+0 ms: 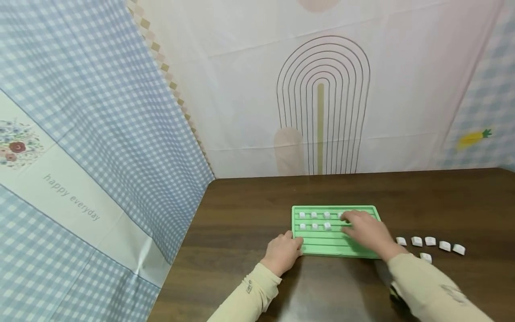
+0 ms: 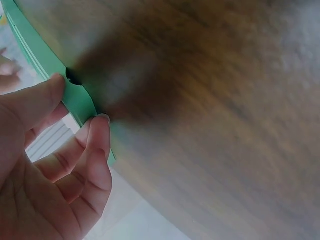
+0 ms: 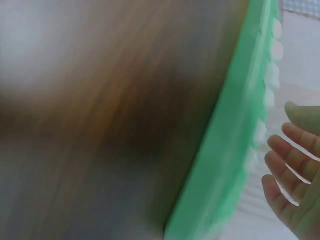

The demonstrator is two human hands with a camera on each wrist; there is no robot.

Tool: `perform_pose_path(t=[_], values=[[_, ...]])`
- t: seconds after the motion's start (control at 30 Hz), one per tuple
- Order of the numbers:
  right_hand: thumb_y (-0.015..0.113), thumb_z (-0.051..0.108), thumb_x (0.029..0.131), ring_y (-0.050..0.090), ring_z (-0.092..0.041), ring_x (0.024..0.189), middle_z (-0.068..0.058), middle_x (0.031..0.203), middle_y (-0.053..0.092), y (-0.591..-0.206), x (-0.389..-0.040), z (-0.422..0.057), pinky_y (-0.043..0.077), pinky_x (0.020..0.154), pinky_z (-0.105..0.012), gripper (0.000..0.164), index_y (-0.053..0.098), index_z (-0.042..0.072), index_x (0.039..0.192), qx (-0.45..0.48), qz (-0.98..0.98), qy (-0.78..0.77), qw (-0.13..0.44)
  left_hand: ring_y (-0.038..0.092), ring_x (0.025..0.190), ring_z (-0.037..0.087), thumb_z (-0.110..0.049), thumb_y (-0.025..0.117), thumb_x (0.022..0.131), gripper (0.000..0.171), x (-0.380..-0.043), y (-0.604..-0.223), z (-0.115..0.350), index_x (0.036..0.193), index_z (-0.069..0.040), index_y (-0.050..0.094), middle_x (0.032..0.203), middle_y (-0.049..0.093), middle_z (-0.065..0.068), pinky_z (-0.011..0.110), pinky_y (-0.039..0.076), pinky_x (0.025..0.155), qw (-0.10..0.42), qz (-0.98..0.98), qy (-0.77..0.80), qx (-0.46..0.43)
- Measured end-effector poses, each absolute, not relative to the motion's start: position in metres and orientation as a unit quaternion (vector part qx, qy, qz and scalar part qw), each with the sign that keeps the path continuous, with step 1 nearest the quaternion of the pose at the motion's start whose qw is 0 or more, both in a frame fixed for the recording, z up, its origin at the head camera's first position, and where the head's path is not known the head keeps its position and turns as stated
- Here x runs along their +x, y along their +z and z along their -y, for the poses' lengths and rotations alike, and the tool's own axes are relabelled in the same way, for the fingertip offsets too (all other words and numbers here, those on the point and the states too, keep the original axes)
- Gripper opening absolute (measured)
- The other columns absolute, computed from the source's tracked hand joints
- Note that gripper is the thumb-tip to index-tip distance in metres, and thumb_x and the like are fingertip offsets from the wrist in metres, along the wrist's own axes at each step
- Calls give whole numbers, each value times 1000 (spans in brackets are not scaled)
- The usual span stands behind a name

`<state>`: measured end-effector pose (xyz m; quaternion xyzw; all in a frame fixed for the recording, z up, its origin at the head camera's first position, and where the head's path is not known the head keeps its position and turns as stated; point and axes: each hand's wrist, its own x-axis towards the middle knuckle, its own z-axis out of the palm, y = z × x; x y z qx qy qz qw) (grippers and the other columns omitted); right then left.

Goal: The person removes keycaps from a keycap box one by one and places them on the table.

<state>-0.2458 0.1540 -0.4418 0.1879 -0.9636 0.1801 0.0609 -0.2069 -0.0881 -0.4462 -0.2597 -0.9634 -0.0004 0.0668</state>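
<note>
The right hand (image 1: 368,232) hides some white keys (image 1: 327,226) on the green tray (image 1: 318,243); the right wrist view is blurry

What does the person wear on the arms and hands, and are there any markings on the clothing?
Both hands are bare: left hand, right hand. Each arm wears a long, pale cream-yellow sleeve reaching the wrist. The left sleeve carries a small dark marking near the cuff; the right sleeve shows a faint grey print. No rings or watch are visible.
</note>
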Motion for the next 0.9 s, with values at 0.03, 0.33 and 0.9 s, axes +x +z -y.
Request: perform_pose_path(t=[0.03, 0.33, 0.9], values=[[65, 22, 82, 57, -36, 100, -17, 109, 65, -445, -249, -146, 51, 69, -53, 31, 62, 7, 109, 192, 962, 184, 60, 43, 54, 14, -29, 64, 83, 17, -207, -447, 88, 76, -17, 55, 71, 50, 1, 22, 37, 43, 67, 963, 2, -260], [64, 10, 82, 58, -29, 83, -10, 91, 64, -460, -259, -111, 51, 62, -44, 14, 64, 7, 96, 211, 961, 163, 76, 50, 57, 16, -31, 63, 84, 17, -205, -449, 87, 77, -18, 56, 74, 53, 1, 24, 41, 44, 66, 964, 14, -256], [60, 14, 83, 57, -34, 89, -18, 101, 64, -418, -233, -207, 51, 55, -48, 21, 64, 5, 101, 162, 968, 160, 109, 44, 54, 15, -28, 64, 83, 18, -212, -450, 87, 75, -16, 54, 73, 51, 2, 24, 35, 44, 53, 966, -10, -253]])
